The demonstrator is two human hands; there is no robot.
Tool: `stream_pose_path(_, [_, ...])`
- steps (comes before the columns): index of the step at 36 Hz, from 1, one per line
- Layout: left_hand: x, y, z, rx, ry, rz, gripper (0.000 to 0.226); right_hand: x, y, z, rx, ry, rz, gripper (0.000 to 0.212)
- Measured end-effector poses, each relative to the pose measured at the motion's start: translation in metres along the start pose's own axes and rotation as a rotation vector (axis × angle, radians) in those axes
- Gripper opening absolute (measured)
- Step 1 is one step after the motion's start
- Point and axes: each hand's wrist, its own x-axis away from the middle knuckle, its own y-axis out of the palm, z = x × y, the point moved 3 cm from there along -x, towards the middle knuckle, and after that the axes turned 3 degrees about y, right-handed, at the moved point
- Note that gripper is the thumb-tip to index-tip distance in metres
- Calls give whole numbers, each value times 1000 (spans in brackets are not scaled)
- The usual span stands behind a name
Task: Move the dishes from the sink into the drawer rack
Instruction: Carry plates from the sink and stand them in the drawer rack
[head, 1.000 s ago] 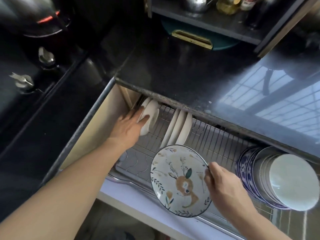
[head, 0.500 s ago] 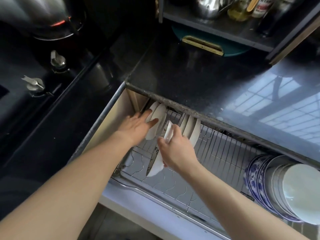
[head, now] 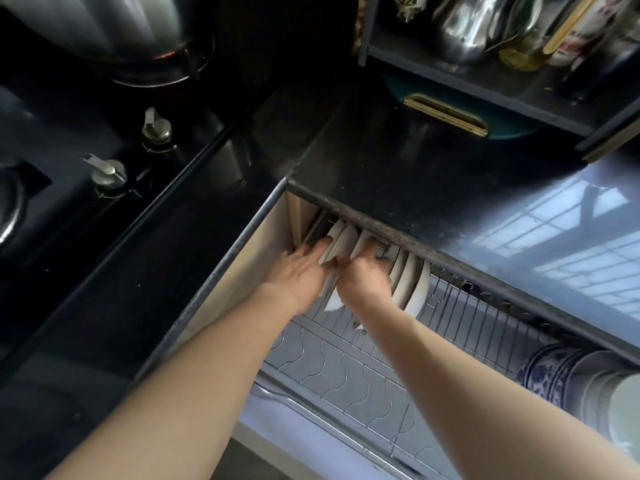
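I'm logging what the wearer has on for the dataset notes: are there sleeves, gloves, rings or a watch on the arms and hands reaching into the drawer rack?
Nothing worn shows. The left hand and right hand are bare, without gloves, and both forearms are uncovered up to the frame edge, with no sleeve, watch or bracelet. No ring is visible, though the fingertips are partly hidden among the plates.

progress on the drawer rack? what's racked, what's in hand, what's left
Done: three white plates stand on edge in the wire rack; bowls are stacked on edge at its right end. In hand: right hand grips a plate going into a slot; left hand steadies the white plates at the far left. Left: unknown, sink out of view.
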Motion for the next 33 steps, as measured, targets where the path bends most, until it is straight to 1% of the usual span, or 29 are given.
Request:
stream_pose_path(4, [5, 0, 5, 30, 13, 45, 84, -7, 8, -3, -49, 40, -17, 62])
stream_pose_path(7, [10, 2, 9, 64, 28, 69, 79, -10, 10, -1, -27, 43, -32, 64])
stream_pose_path(11, [13, 7, 13, 207, 45, 182, 80, -11, 9, 0, -26, 34, -31, 66])
stream_pose_path(13, [16, 9, 17, 272, 50, 251, 77, -13, 8, 0, -45, 40, -46, 72])
stream_pose_path(15, [24, 12, 22, 318, 6, 261, 75, -14, 9, 0, -43, 39, -89, 80])
stream_pose_path(17, [33, 20, 27, 373, -96, 224, 72, -10, 5, 3, 4, 16, -150, 85])
stream_pose_path(18, [39, 25, 29, 429, -155, 212, 69, -5, 1, 5, 30, -7, -174, 84])
stream_pose_path(20, [52, 31, 36, 580, -260, 226, 62, 13, -11, 12, 36, -64, -212, 73])
stream_pose_path(22, [69, 31, 46, 685, -350, 216, 57, 38, -24, 23, 15, -127, -254, 54])
stream_pose_path(24, [89, 21, 61, 734, -401, 168, 54, 65, -41, 43, -76, -133, -282, 36])
stream_pose_path(27, [115, -3, 91, 822, -405, 109, 43, 103, -75, 80, -252, -69, -276, 33])
stream_pose_path(31, [139, -48, 154, 900, -319, 81, 29, 154, -138, 136, -526, 98, -250, 24])
stream_pose_path(33, [146, -69, 193, 939, -259, 46, 25, 174, -169, 167, -587, 140, -188, 35])
